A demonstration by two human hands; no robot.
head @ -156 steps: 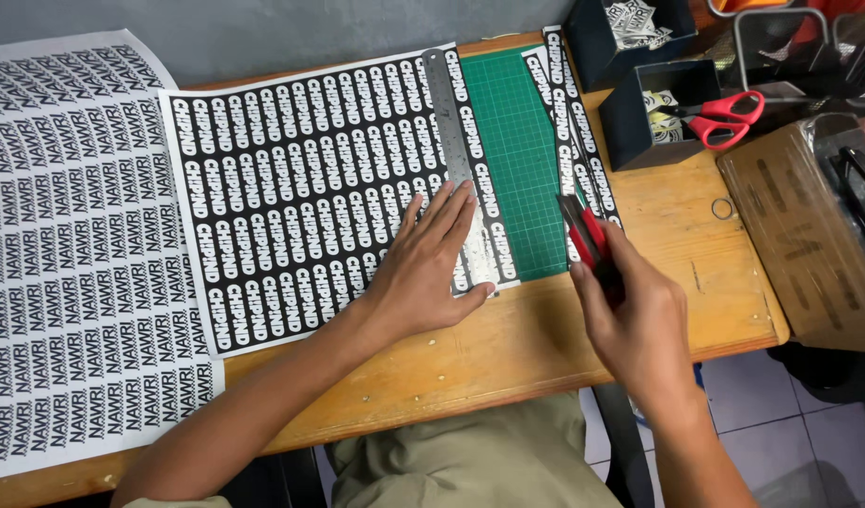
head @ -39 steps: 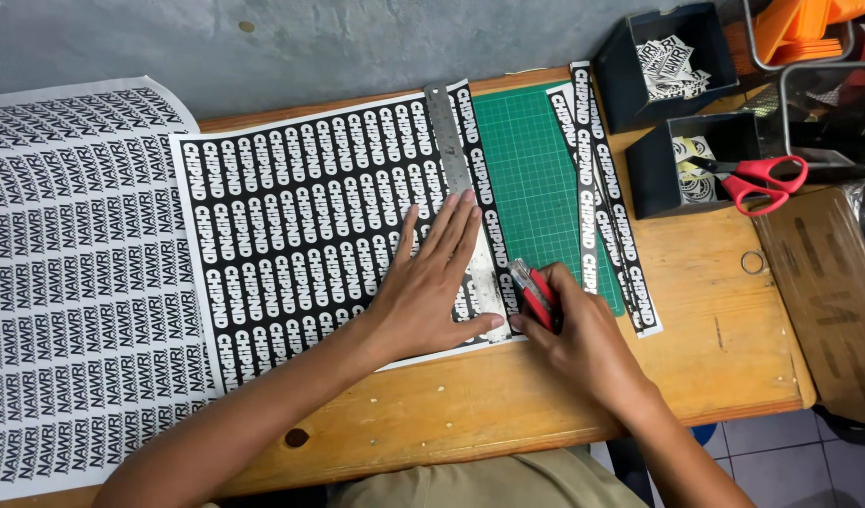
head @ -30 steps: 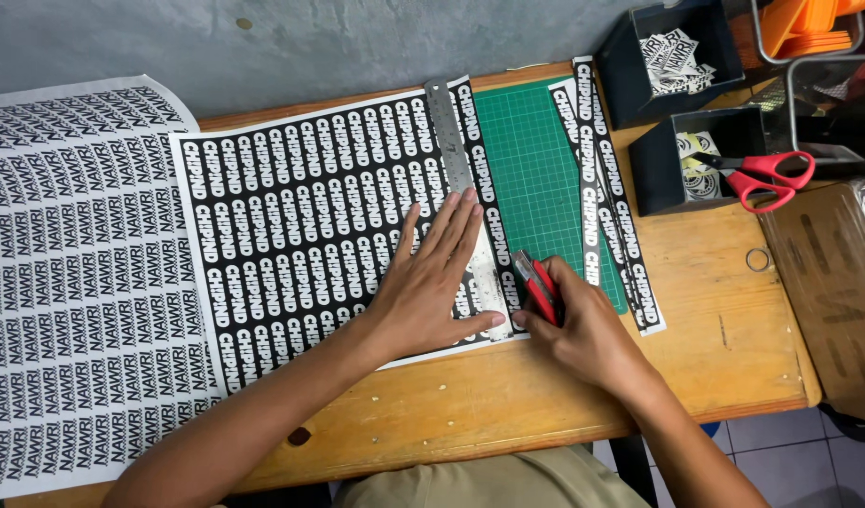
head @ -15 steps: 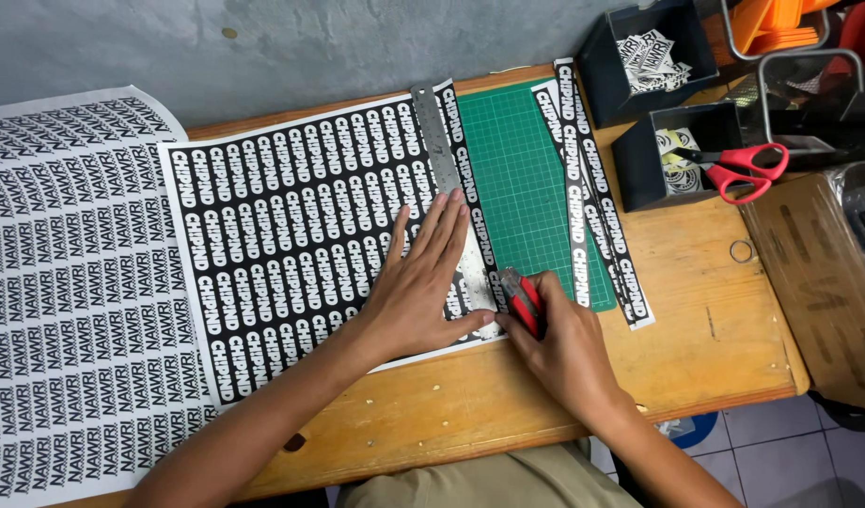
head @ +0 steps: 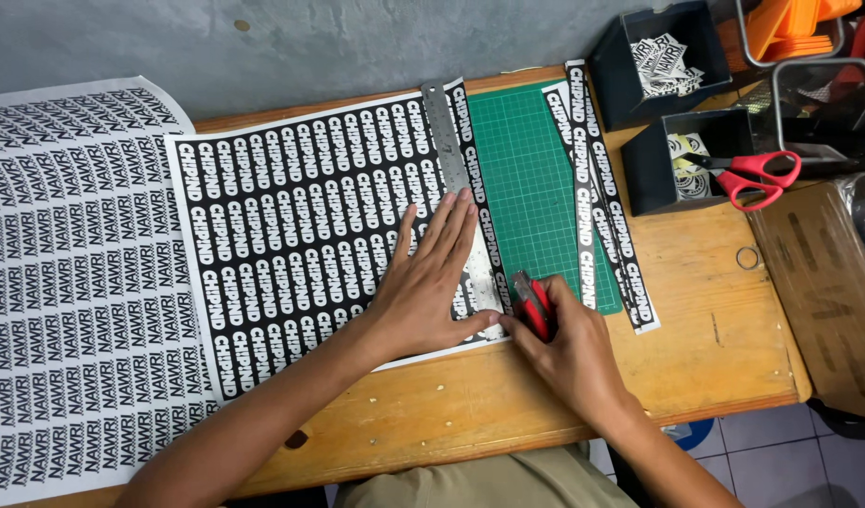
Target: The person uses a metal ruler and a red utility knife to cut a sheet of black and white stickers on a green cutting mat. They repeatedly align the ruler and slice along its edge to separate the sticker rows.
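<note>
My left hand (head: 431,282) lies flat, fingers spread, on a metal ruler (head: 444,132) that runs along the right edge of a black-and-white sticker sheet (head: 291,226). My right hand (head: 574,353) grips a red utility knife (head: 533,303) at the near end of the ruler, at the sheet's lower right corner. Both rest over a green cutting mat (head: 531,188) on the wooden table (head: 696,310). Two cut sticker strips (head: 609,202) lie along the mat's right side.
A second printed sticker sheet (head: 66,273) covers the table's left part. Two dark boxes (head: 653,56) with cut stickers stand at the back right; red-handled scissors (head: 757,174) lie across the nearer one. A brown cardboard piece (head: 823,292) sits at the right edge.
My right hand has drawn the knife down along the ruler toward me, from mid-sheet to the sheet's near corner. My left hand has stayed pressed on the ruler.
</note>
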